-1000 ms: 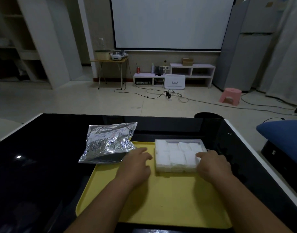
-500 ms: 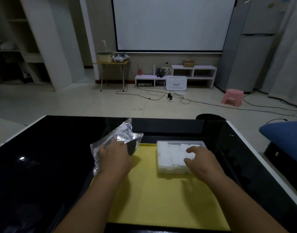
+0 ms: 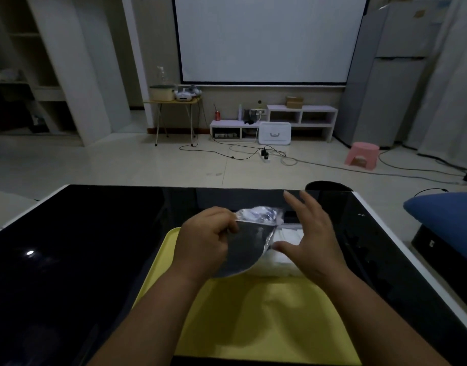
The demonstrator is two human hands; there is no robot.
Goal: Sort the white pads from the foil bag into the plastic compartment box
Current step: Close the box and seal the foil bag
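My left hand [image 3: 204,243] grips the silver foil bag [image 3: 249,239] and holds it up above the yellow tray [image 3: 266,313]. The bag hangs in front of the plastic compartment box [image 3: 282,256], which lies on the tray's far right part with white pads in it; only a strip of the box shows between bag and hand. My right hand [image 3: 310,239] is raised just right of the bag with fingers spread, its thumb close to the bag's right edge. It holds nothing.
The tray lies on a glossy black table [image 3: 81,260] with a white rim. A blue cushion [image 3: 446,217] sits to the right of the table. Beyond the far edge are bare floor, cables and a pink stool [image 3: 362,155].
My left hand picked the foil bag up from the tray's left side and carried it right, over the box. My right hand left the box and rose beside the bag.
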